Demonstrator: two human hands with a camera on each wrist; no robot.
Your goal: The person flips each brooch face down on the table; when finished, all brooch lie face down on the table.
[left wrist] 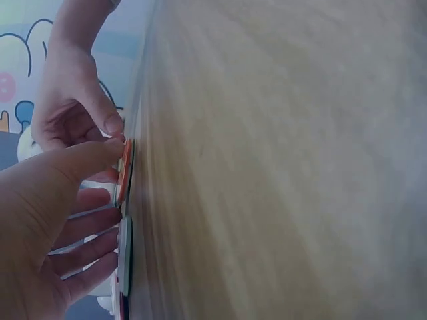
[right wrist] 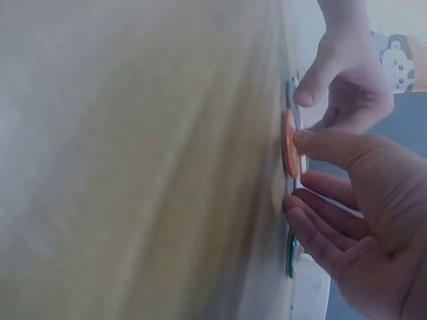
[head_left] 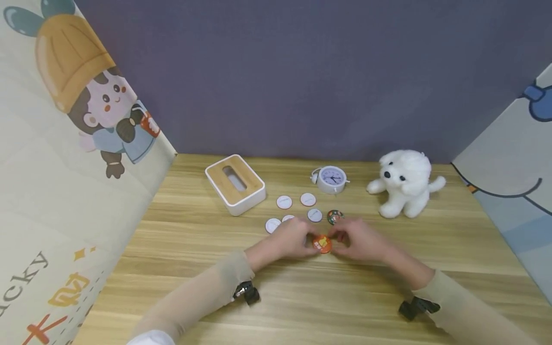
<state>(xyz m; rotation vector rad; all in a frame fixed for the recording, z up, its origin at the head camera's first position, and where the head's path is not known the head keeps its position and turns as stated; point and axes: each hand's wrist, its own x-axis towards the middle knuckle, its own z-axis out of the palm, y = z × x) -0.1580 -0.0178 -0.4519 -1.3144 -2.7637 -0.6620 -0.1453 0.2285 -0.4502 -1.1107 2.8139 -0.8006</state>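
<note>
An orange round badge [head_left: 322, 244] with a yellow figure lies face up on the table between my hands. My left hand [head_left: 293, 238] holds its left edge between thumb and index finger; the other fingers spread near a pale disc [left wrist: 126, 257] in the left wrist view. From the other side my right hand [head_left: 360, 239] holds the right edge, its thumb on the badge [right wrist: 289, 148] in the right wrist view. A dark green patterned badge [head_left: 335, 217] lies just beyond the right fingers. White-faced discs [head_left: 315, 215] lie behind, one partly covered by the left hand.
A white tissue box [head_left: 250, 205] with a wooden lid stands at the back left. Behind the discs is a white alarm clock [head_left: 332, 179], and a white plush dog [head_left: 405, 184] sits at the back right. A dark panel [head_left: 302, 81] closes off the wooden table's [head_left: 185, 239] far edge.
</note>
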